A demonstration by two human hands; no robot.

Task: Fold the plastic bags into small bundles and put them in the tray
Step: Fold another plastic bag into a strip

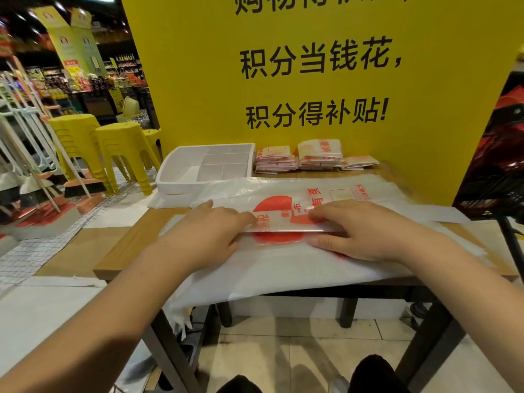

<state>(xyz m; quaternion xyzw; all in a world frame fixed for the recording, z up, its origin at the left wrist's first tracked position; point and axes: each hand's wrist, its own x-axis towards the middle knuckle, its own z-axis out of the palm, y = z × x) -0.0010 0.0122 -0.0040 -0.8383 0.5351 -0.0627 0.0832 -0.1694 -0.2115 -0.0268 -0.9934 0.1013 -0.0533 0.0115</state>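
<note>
Shop floor; yellow sign [312, 80] fills upper frame. Wooden table [127, 245] at centre, white tray [175, 177] at its rear left. Plastic bag [283, 251] lies across it, left hand [209, 236] and right hand [357, 234] pressing its fold flat, fingers extended.

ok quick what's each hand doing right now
Left hand: open, fingers flat, pressing the folded edge of the white plastic bag with red print.
Right hand: open, flat on the same fold, gripping nothing.

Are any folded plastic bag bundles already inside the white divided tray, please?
No, the white divided tray shows only bare compartments, while the folded red-and-white bag bundles sit stacked on the wooden table beside it.
</note>
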